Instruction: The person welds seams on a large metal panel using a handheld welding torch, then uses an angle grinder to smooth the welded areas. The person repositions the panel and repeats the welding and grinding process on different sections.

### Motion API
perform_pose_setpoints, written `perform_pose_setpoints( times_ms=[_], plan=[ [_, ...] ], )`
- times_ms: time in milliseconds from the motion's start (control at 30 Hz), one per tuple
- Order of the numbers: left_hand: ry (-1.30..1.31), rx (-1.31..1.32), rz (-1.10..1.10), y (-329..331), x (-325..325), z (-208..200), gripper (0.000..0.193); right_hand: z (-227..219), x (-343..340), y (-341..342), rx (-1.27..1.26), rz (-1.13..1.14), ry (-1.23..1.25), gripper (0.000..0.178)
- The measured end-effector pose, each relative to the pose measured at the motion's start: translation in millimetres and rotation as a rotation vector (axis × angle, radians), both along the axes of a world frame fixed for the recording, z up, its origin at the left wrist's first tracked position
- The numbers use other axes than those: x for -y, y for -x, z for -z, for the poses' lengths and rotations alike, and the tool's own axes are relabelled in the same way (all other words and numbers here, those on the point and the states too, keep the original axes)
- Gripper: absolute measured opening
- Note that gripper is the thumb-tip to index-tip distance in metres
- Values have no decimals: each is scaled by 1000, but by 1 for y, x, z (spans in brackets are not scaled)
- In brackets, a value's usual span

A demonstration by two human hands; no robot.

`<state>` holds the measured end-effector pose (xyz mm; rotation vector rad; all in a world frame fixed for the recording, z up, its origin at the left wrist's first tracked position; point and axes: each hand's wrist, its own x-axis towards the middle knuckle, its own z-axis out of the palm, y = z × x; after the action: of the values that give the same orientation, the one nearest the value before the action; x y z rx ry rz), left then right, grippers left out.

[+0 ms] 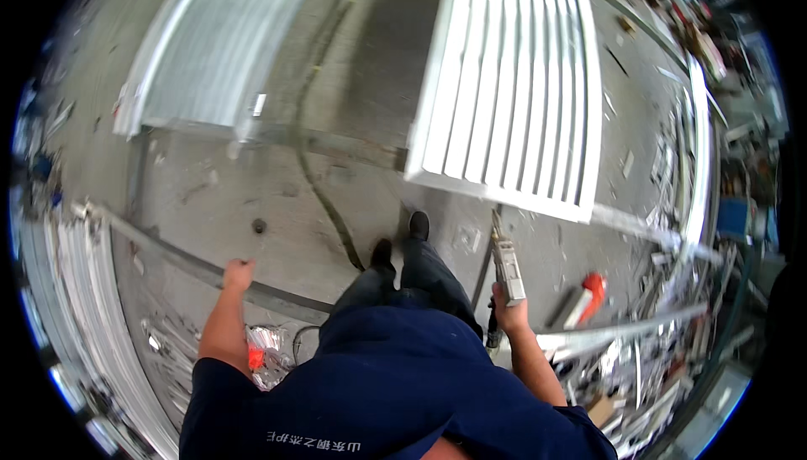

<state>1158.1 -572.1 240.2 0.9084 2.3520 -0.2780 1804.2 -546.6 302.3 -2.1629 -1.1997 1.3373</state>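
My right hand (509, 312) is wrapped round a grey, boxy hand-held power tool (508, 272). Its narrow brownish nose points away from me, and a black part shows below the grip. Just beyond that nose lies the near right end of a white ribbed metal panel (504, 90), raised on a support frame. My left hand (239, 274) hangs out to the left with its fingers curled in. Whatever it may hold is hidden.
Another ribbed panel (223, 44) rests at the far left. A dark hose (304, 145) runs along the floor toward my feet. A metal rail (210, 265) crosses near my left hand. Metal offcuts (618, 359) litter the right, near a red-orange object (593, 292). Long bars (80, 292) are stacked left.
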Motion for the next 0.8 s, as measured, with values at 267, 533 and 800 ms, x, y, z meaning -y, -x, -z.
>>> perform_pose_setpoints(
  times_ms=[267,533,800],
  plan=[
    [-146,363,-146,-96,30,-36,50,79,-102,-13,81,-135,-91,40],
    [-636,216,-129,-132,11,-118,30,36,-181,35,68,-144,-133,41],
    [-1575,204,748,-139,-176,-423,16,27,-217,68,112,-269,-135,35]
  ],
)
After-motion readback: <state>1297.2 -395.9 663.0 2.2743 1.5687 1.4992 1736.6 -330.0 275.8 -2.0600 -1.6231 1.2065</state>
